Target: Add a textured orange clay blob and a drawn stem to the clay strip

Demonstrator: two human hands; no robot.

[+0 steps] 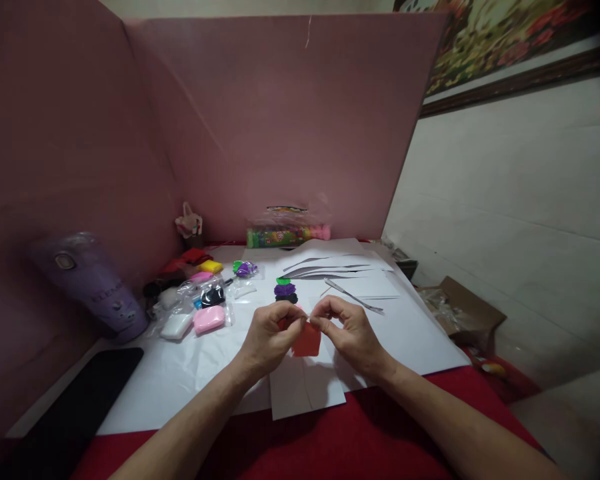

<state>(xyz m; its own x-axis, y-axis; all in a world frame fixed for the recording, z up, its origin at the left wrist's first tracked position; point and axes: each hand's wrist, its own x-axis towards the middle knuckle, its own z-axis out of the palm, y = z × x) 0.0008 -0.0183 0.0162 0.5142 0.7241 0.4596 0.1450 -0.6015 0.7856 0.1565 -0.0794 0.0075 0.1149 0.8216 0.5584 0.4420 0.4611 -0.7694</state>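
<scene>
Orange piece [307, 343] is over our white card [300, 393]; by its far edge our left hand [276, 333] and right hand [350, 332] both pinch, hard to tell, maybe a tiny pale bit [308, 319]. Purple blob [285, 291] beyond.

the left hand [275, 337] is partly hiding the orange piece [307, 341], and the pale bit [308, 319] that it and the right hand [350, 333] are pinching is appearing too small to identify. both forearms [180, 427] are running off the bottom edge, the top edge is cutting off the framed picture [510, 33], and the purple bottle's [100, 287] lettering is coming out blurred.
</scene>
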